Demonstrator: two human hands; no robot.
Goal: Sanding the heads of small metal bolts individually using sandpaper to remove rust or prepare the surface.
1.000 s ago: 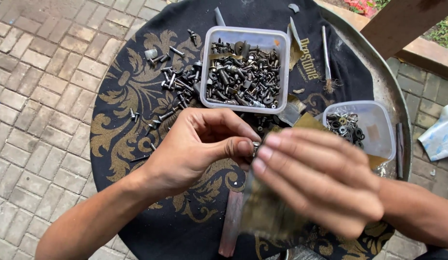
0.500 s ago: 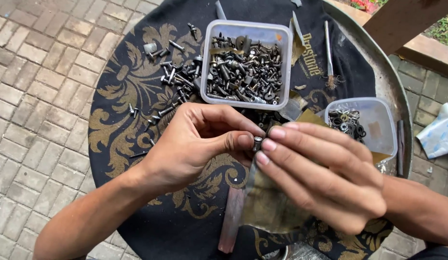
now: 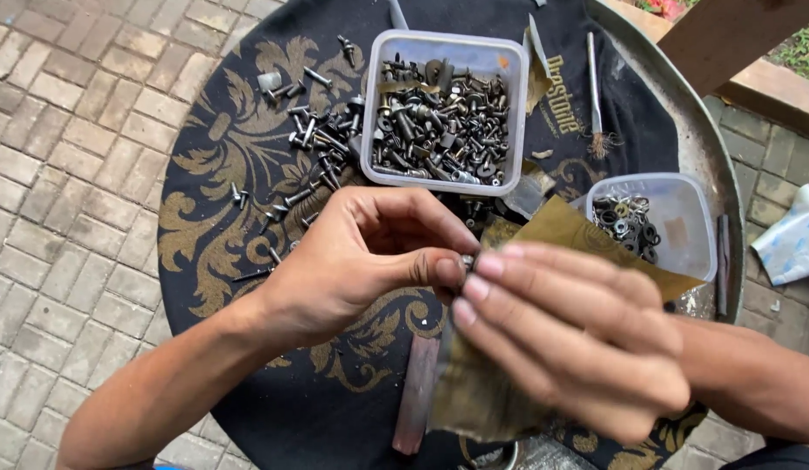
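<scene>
Round tray surface (image 3: 713, 165) on brick paving, black patterned cloth (image 3: 221, 165) reaching its left rim; two clear plastic tubs, large tub (image 3: 448, 52) of screws, small tub (image 3: 683, 222) of washers; left hand (image 3: 352, 261) pinching a small bolt (image 3: 467, 260), right hand (image 3: 578, 335) clasping sandpaper (image 3: 578, 235) against it.

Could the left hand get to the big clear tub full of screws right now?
Probably yes: the big clear plastic tub sits open-topped just beyond the left hand, nothing between them. But that hand's fingers are pinching a small metal piece.
</scene>
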